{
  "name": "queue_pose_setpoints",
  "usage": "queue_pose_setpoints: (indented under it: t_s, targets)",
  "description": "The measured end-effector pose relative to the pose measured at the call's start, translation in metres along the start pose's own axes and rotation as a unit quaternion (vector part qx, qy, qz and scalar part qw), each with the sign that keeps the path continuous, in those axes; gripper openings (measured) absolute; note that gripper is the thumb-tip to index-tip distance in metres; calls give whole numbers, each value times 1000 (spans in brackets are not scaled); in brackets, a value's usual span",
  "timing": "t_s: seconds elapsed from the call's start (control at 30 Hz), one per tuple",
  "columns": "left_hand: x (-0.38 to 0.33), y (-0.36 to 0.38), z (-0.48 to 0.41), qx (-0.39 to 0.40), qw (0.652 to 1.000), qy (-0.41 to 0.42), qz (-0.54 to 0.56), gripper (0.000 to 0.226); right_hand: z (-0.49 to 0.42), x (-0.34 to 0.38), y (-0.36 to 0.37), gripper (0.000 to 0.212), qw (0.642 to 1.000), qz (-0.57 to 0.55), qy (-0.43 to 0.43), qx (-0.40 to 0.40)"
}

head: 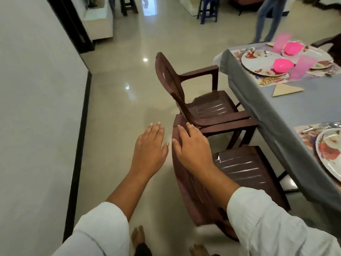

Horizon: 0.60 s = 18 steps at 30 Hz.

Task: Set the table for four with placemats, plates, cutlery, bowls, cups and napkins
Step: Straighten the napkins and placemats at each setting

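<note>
The table [267, 111] under a grey cloth runs along the right. At its far end lie floral placemats with plates [262, 61], two pink bowls [282, 65], pink cups [302, 66] and a folded beige napkin [286, 89]. Near the right edge another plate [330, 154] sits on a placemat with cutlery [321, 126] above it. My right hand [191, 145] rests with straight fingers on the top of the near brown chair's back [186, 178]. Beside that chair, my left hand [149, 148] hovers flat over the floor and holds nothing.
A second brown plastic chair [199, 97] stands further along the table's side. A white wall [36, 108] with a black skirting runs down the left. A person's legs [265, 21] stand beyond the table. Stools and furniture stand at the back.
</note>
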<state>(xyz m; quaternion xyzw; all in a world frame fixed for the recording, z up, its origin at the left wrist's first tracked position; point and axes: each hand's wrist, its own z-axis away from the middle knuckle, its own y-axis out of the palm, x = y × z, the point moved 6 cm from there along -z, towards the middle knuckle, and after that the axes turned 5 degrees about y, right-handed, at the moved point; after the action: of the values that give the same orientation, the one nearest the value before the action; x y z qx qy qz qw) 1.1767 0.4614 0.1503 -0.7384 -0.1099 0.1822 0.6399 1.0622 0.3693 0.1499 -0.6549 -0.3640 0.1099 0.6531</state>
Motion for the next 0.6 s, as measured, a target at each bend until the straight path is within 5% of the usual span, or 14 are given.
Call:
queue_pose_setpoints:
  t_s: [0.6]
  targets:
    - [141,-5,-147,19,980,187,66,56,-116,107,43,58,985,59,156,-41]
